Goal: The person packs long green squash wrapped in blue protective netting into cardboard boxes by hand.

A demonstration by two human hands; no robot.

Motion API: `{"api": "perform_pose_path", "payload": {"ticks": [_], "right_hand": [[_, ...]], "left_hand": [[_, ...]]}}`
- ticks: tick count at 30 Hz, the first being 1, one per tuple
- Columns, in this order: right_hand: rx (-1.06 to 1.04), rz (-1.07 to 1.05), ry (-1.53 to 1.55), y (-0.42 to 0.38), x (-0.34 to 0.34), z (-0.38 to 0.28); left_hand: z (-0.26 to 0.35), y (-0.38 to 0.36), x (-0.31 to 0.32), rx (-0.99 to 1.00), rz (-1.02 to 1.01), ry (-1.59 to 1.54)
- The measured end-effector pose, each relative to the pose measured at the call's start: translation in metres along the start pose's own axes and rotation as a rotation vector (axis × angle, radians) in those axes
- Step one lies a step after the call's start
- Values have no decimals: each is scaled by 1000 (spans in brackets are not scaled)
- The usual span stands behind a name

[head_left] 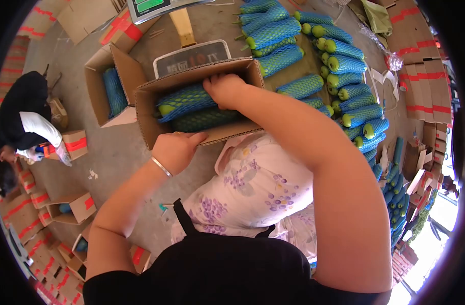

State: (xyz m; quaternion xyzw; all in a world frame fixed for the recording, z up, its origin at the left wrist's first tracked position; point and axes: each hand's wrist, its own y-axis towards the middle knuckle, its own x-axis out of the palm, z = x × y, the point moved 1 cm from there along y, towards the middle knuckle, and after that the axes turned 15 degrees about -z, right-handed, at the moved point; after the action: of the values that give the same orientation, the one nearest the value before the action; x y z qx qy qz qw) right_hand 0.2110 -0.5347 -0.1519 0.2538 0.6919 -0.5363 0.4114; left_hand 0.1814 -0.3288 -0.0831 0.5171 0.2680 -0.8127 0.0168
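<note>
An open cardboard box (141,119) stands in front of me, tilted a little. Inside lie long green gourds in blue foam nets: a brighter gourd (187,100) on top and a shaded gourd (204,120) beside the near wall. My right hand (225,90) reaches into the box, its fingers curled over the right end of the upper gourd; its fingertips are partly hidden. My left hand (175,152), with a silver bangle at the wrist, grips the box's near edge, its thumb side along the rim.
A weighing scale (193,59) with a lit display (148,5) stands behind the box. Another open box (103,91) holds a netted gourd. Rows of netted gourds (347,63) lie at right. A co-worker (26,117) bends at left near taped boxes (75,144).
</note>
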Motion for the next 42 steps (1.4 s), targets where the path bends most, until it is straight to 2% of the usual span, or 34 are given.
{"api": "perform_pose_path", "payload": {"ticks": [1,2,3,5,6,7,8,9,11,12,13,15,16,18,20,21,23,25,27,28,29,30,34,36,38,39,40,41,42], "right_hand": [[56,46,8,10,11,-2],[89,-101,92,21,16,-3],[193,-177,-22,25,24,-9],[193,-444,-158,16,-6,-15],[192,-448,-157,3,-27,-15],[62,-411,-24,-16,-50,-12],[-65,-370,111,-34,-69,-8],[-42,-283,214,-48,-82,-2],[-76,93,691,-102,-110,20],[-34,211,1121,-130,-111,35],[5,429,1328,-161,-107,53],[241,838,1405,-223,-74,90],[490,937,1346,-249,-40,109],[1054,726,998,-301,52,136],[1407,407,778,-333,126,119],[1497,250,937,-338,155,107],[1565,185,1100,-334,207,80],[1728,242,1069,-322,235,59],[1890,349,1010,-316,249,44],[1901,348,1018,-312,261,42],[1973,310,1156,-309,273,40],[2038,273,1296,-307,284,39],[2019,160,1428,-308,292,47],[2032,220,1404,-311,300,41],[2043,300,1356,-322,307,43],[1859,722,1666,-333,314,41],[1585,1138,1931,-345,319,38],[1294,1448,2350,-359,322,37],[1076,1576,2468,-371,294,31]], "left_hand": [[0,0,1,-1,0,-6],[1,0,3,-15,-58,-15],[1,0,3,-28,-114,-21],[6,-5,2,-21,-70,-99],[6,-7,0,-12,-30,-173],[3,-5,-1,-7,-32,-175],[-3,-2,-5,62,49,-340],[-11,4,-10,136,130,-502],[-25,18,-36,57,44,-517],[-27,27,-54,-60,-117,-278],[-28,37,-61,-109,-209,-59],[-30,63,-67,-126,-461,235],[-37,76,-62,-115,-591,345],[-56,100,-42,-69,-755,509],[-77,119,-16,-99,-832,599],[-78,127,-11,-160,-930,620],[-77,135,-11,-172,-937,743],[-119,153,9,-340,-830,546],[-122,162,14,-385,-838,498],[-125,166,22,-465,-829,460],[-129,169,31,-546,-817,421],[-136,169,38,-541,-814,431],[-180,175,58,-661,-748,256],[-196,172,58,-687,-740,201],[-190,170,50,-437,-774,329],[-189,165,45,-435,-766,332],[-171,153,31,-281,-716,356],[-149,143,15,-130,-660,377],[-122,133,-5,-134,-655,374]]}}
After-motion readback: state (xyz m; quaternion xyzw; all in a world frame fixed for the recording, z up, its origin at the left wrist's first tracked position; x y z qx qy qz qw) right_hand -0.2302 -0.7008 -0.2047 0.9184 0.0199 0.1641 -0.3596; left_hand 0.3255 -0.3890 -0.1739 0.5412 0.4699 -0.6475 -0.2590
